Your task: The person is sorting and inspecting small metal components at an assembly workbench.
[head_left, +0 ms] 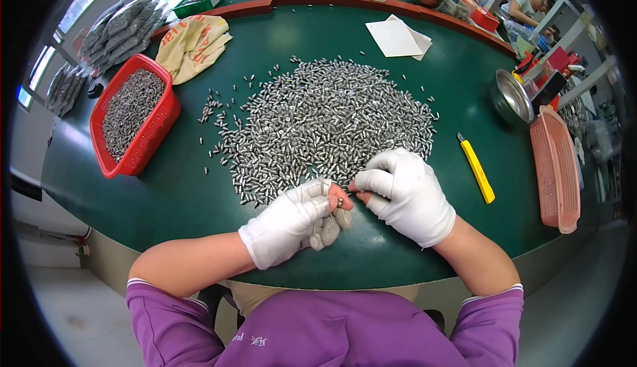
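A wide heap of small silvery metal parts (332, 115) covers the middle of the green table. At its near edge, my left hand (292, 218), in a white glove with bare fingertips, pinches one small metal part (340, 202) between thumb and forefinger. The other left fingers curl below it, their grey-soiled glove tips showing. Close by on the right, my right hand (408, 194), gloved the same way, has its thumb and fingers drawn together against the heap's near edge. Whatever lies between those right fingertips is too small or hidden to make out.
Left stands a red basket (174, 109) of similar parts, beside a crumpled yellowish bag (192, 45) and filled grey bags (126, 32). To the right lie a yellow utility knife (476, 171), a metal bowl (512, 97) and a pink basket (556, 171). White cards (395, 38) lie behind; another person (526, 5) sits far right.
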`<move>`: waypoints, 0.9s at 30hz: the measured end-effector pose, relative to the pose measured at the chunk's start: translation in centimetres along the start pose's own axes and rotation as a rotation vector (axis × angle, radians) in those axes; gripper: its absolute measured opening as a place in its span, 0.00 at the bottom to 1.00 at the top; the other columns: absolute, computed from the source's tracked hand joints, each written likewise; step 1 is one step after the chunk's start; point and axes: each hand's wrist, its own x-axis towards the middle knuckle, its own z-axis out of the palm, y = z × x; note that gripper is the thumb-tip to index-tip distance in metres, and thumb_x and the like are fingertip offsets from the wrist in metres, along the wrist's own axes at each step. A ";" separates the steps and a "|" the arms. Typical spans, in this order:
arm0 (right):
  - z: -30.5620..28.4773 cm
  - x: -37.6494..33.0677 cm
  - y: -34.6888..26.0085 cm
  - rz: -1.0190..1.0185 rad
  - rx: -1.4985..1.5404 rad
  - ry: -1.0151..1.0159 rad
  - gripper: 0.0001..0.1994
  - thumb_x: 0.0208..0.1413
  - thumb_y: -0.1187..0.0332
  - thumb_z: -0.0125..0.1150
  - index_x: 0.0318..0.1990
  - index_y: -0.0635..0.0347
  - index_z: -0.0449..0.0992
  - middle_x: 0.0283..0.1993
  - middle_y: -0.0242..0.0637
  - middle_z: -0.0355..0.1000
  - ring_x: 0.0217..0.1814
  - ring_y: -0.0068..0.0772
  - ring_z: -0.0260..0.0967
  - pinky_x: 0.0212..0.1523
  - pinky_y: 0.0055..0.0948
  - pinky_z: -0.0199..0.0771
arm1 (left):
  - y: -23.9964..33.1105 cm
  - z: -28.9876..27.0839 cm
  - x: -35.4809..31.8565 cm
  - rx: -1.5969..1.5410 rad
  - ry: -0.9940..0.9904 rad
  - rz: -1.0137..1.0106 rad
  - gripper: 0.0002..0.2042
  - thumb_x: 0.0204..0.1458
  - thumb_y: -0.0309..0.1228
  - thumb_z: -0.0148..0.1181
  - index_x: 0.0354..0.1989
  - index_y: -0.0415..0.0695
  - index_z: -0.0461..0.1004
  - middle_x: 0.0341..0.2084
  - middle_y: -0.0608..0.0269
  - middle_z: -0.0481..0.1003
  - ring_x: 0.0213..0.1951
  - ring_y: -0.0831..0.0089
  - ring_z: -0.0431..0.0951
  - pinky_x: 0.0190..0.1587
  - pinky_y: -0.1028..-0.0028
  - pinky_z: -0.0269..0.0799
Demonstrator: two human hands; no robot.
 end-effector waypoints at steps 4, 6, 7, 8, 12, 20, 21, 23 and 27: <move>0.2 0.0 -0.1 -0.054 -0.031 -0.130 0.09 0.37 0.70 0.67 0.30 0.51 0.77 0.30 0.31 0.71 0.33 0.39 0.69 0.32 0.36 0.70 | -0.2 -0.1 0.0 -0.066 0.011 0.033 0.08 0.60 0.32 0.48 0.44 0.47 0.68 0.32 0.67 0.72 0.23 0.82 0.65 0.23 0.84 0.58; 0.2 0.0 -0.4 -0.041 -0.047 -0.125 0.09 0.38 0.69 0.67 0.31 0.51 0.77 0.31 0.31 0.71 0.34 0.39 0.69 0.32 0.36 0.70 | -0.3 -0.2 0.0 -0.098 -0.028 0.058 0.08 0.59 0.32 0.48 0.45 0.47 0.67 0.32 0.67 0.72 0.23 0.82 0.64 0.23 0.84 0.56; 0.3 0.0 -0.5 -0.032 -0.062 -0.122 0.09 0.38 0.69 0.67 0.31 0.51 0.77 0.31 0.31 0.70 0.35 0.39 0.69 0.33 0.36 0.69 | -0.4 -0.2 0.0 -0.075 -0.035 0.079 0.07 0.59 0.32 0.49 0.44 0.48 0.66 0.32 0.68 0.71 0.22 0.82 0.63 0.23 0.84 0.55; 0.3 -0.1 -0.5 -0.033 -0.060 -0.122 0.09 0.38 0.69 0.67 0.31 0.51 0.77 0.31 0.31 0.70 0.35 0.39 0.69 0.33 0.36 0.69 | -0.4 -0.2 -0.1 -0.053 -0.043 0.101 0.07 0.58 0.32 0.49 0.44 0.48 0.65 0.32 0.68 0.70 0.22 0.83 0.62 0.23 0.84 0.54; 0.3 -0.4 -0.4 0.025 -0.035 -0.097 0.08 0.40 0.69 0.67 0.30 0.51 0.76 0.33 0.32 0.70 0.36 0.39 0.69 0.36 0.36 0.70 | 0.0 0.2 -0.1 -0.010 0.021 0.025 0.06 0.58 0.32 0.51 0.41 0.49 0.65 0.30 0.70 0.68 0.23 0.84 0.62 0.22 0.85 0.54; 0.3 -0.3 -0.6 0.064 0.360 -0.054 0.07 0.43 0.69 0.68 0.32 0.52 0.77 0.32 0.33 0.70 0.35 0.39 0.69 0.36 0.35 0.70 | 0.4 0.4 0.0 0.144 -0.030 -0.082 0.08 0.58 0.35 0.56 0.41 0.49 0.65 0.28 0.71 0.69 0.22 0.87 0.63 0.21 0.86 0.55; 0.2 -0.3 -0.7 0.072 0.371 -0.070 0.06 0.44 0.68 0.66 0.32 0.50 0.78 0.33 0.33 0.71 0.37 0.40 0.69 0.37 0.36 0.71 | 0.4 0.4 0.0 0.138 -0.026 -0.076 0.08 0.58 0.35 0.56 0.40 0.49 0.65 0.28 0.70 0.69 0.22 0.87 0.63 0.21 0.86 0.55; 0.4 -0.4 -0.3 0.067 0.340 -0.035 0.07 0.44 0.68 0.66 0.33 0.50 0.78 0.33 0.32 0.70 0.36 0.40 0.69 0.37 0.36 0.71 | 0.4 0.5 0.0 0.134 -0.005 -0.078 0.08 0.58 0.36 0.56 0.40 0.48 0.66 0.28 0.71 0.69 0.22 0.87 0.63 0.21 0.85 0.55; 0.4 -0.2 0.4 0.055 0.116 -0.018 0.07 0.44 0.68 0.64 0.34 0.49 0.79 0.32 0.32 0.71 0.36 0.40 0.69 0.37 0.37 0.71 | 0.6 0.5 -0.1 0.147 -0.013 -0.061 0.07 0.59 0.37 0.53 0.39 0.49 0.66 0.28 0.71 0.70 0.22 0.87 0.64 0.22 0.86 0.57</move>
